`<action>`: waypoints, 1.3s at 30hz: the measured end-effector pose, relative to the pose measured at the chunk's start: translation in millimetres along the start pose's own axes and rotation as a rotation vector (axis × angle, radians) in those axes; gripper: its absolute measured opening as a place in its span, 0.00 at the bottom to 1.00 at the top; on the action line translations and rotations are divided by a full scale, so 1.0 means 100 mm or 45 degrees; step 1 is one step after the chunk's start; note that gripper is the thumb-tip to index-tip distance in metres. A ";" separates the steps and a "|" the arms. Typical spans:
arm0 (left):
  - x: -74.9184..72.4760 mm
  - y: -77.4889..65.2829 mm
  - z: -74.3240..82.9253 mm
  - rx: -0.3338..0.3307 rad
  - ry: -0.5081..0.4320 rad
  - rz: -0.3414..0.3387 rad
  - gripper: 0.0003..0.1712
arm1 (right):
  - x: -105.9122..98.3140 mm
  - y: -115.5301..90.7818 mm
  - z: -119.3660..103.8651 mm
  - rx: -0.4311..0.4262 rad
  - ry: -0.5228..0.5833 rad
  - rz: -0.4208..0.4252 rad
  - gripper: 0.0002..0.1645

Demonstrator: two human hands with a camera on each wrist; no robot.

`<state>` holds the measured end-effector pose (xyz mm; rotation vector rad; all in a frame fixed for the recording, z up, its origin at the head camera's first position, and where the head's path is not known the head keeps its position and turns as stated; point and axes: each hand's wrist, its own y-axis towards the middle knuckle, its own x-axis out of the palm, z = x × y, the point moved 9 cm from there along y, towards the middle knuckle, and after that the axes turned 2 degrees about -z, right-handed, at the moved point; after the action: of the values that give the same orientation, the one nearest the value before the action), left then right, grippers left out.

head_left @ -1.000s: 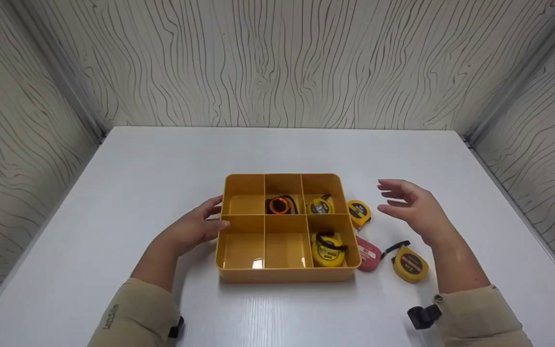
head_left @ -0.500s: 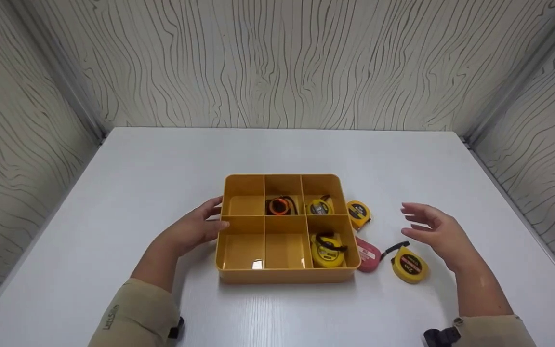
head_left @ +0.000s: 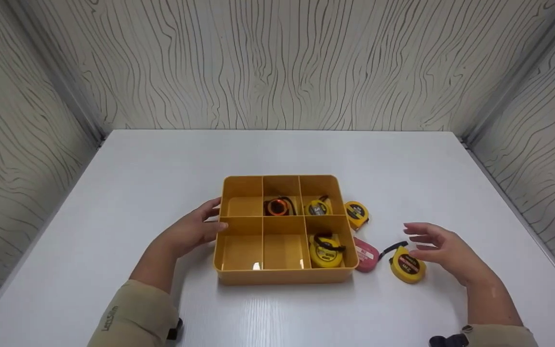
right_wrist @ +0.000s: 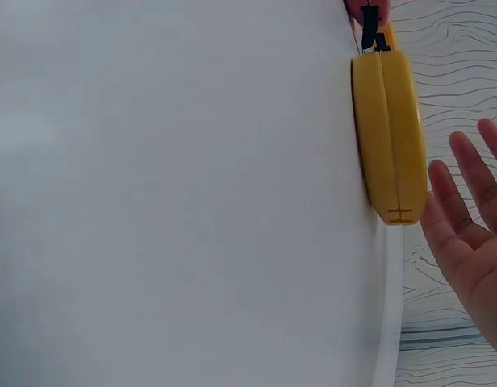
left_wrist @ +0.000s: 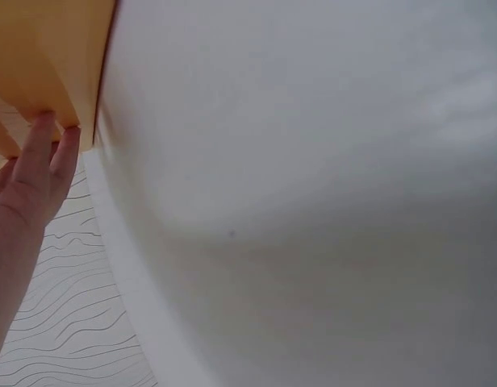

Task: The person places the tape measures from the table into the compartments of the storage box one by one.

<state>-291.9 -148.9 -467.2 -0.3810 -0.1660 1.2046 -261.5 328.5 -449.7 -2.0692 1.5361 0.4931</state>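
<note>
A yellow divided box [head_left: 282, 276] stands on the table in the head view. At its left wall, my left hand [head_left: 188, 233] grips the side, with the thumb over the rim. The left wrist view shows its fingertips against the outer wall. My right hand [head_left: 448, 250] hovers beside a yellow tape measure [head_left: 407, 267] with a black strap, fingers extended and holding nothing. In the right wrist view, that tape measure [right_wrist: 390, 137] stands out ahead of the spread fingers. Left of it on the table lie a pink tape measure [head_left: 366, 255] and another yellow tape measure [head_left: 356, 214].
Inside the box are an orange-and-black tape measure [head_left: 277, 207], a small yellow one [head_left: 318, 207] and a larger yellow tape measure [head_left: 326, 253] with a black strap, each in its own compartment. A patterned wall [head_left: 277, 67] rises behind the white table [head_left: 277, 152].
My right hand has moved right and toward the near edge, from beside the box to the strapped yellow tape measure. The left hand stays at the box.
</note>
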 end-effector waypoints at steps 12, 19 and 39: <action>-0.03 0.01 -0.02 -0.029 0.056 0.039 0.44 | 0.09 -0.08 0.25 0.127 0.072 -0.155 0.44; -0.03 0.01 -0.02 -0.055 0.094 0.044 0.46 | 0.10 -0.10 0.35 0.157 0.029 -0.151 0.46; -0.04 0.01 -0.02 -0.053 0.093 0.036 0.45 | 0.08 0.04 0.28 0.193 -0.140 -0.030 0.40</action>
<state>-293.8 -152.2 -469.1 -0.4649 -0.1230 1.2148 -262.2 338.5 -477.4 -1.9105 1.4385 0.4593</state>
